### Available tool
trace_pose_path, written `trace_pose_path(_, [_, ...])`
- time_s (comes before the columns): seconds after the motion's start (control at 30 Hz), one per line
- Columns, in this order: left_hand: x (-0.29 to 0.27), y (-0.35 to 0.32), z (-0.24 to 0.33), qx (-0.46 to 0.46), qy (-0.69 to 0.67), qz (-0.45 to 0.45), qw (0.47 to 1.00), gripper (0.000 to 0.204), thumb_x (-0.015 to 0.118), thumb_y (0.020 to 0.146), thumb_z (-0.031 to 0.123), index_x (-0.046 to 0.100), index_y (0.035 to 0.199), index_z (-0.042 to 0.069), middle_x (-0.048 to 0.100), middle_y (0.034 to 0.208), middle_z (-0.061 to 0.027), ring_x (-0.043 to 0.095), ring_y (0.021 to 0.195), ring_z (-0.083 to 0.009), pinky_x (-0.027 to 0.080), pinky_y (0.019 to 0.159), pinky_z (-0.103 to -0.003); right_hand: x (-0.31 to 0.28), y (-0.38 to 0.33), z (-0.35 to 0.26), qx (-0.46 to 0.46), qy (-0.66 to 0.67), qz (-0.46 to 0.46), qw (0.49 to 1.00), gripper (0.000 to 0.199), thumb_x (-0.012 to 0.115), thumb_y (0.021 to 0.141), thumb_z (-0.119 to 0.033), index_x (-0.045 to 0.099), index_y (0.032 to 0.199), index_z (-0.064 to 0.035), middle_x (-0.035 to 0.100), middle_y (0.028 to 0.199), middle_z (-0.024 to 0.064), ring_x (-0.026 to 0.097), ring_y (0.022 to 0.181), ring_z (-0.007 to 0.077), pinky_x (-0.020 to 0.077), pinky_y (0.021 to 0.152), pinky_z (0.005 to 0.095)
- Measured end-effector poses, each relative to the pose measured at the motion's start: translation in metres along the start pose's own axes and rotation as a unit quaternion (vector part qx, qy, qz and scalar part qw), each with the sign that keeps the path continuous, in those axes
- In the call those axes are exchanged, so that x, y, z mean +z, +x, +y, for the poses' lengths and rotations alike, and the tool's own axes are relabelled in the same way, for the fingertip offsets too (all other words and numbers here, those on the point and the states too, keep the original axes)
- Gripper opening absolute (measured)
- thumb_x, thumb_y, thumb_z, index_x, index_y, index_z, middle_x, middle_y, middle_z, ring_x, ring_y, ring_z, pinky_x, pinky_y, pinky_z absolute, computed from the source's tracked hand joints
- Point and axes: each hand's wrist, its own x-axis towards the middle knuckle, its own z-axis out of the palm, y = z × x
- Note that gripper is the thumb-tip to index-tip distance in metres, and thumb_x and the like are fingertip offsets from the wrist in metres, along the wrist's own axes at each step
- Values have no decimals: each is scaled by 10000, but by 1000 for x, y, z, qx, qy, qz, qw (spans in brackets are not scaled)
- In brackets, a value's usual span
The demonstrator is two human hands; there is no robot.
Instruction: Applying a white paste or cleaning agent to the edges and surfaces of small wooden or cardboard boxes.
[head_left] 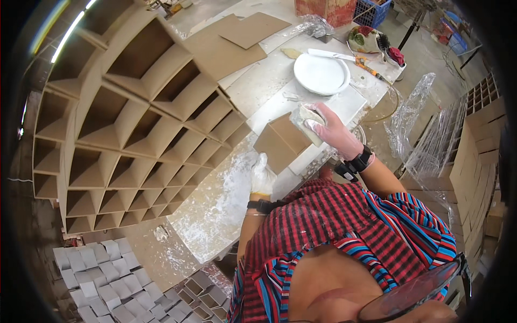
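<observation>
My right hand (339, 133), in a thin see-through glove, grips a pale, thick sponge-like pad (308, 121) above the table. Beneath and beside the pad is a small brown cardboard box (276, 146), tilted, with its inner walls partly showing. My left hand (263, 176) wears a white glove and closes on the box's near left edge; its fingertips are partly hidden. Beyond my right hand, a round white dish (322, 75) lies on the white-smeared table (215, 215). Past the dish are a white strip (331, 54) and an orange-handled tool (367, 65) with a cord.
A tall stack of open brown boxes (129, 140) rises at the left. Flat cardboard sheets (256, 29) lie at the table's far end. Grey-white boxes (110, 280) fill the lower left. Clear plastic wrap (414, 107) and more stacked boxes (458, 188) stand at the right.
</observation>
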Motion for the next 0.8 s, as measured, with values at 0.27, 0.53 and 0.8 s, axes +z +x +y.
trace_pose_path(0.27, [-36, 67, -77, 15, -28, 78, 996, 317, 596, 895, 167, 539, 1167, 15, 576, 1160, -73, 548, 1072, -208, 419, 951, -327, -13, 54, 62, -50, -68, -78, 993, 394, 616, 799, -128, 528, 1171, -33, 551, 1079, 183, 534, 1057, 307, 409, 928, 358])
trace_pose_path(0.53, [-17, 56, -55, 94, 166, 51, 980, 588, 509, 947, 302, 298, 1411, 8, 359, 1432, -97, 347, 1308, -218, 274, 1089, -351, -3, 79, 80, -70, -67, -209, 973, 375, 613, 815, -149, 534, 1171, -58, 548, 1020, 159, 538, 999, 328, 430, 875, 392])
trace_pose_path(0.8, [-43, 61, -70, 73, 120, 117, 983, 532, 504, 955, 239, 308, 1407, 38, 434, 1371, -66, 417, 1243, -190, 335, 1047, -328, 80, 75, 79, -87, -247, -319, 911, 380, 628, 797, -163, 513, 1130, -22, 526, 1028, 201, 555, 977, 360, 467, 836, 423])
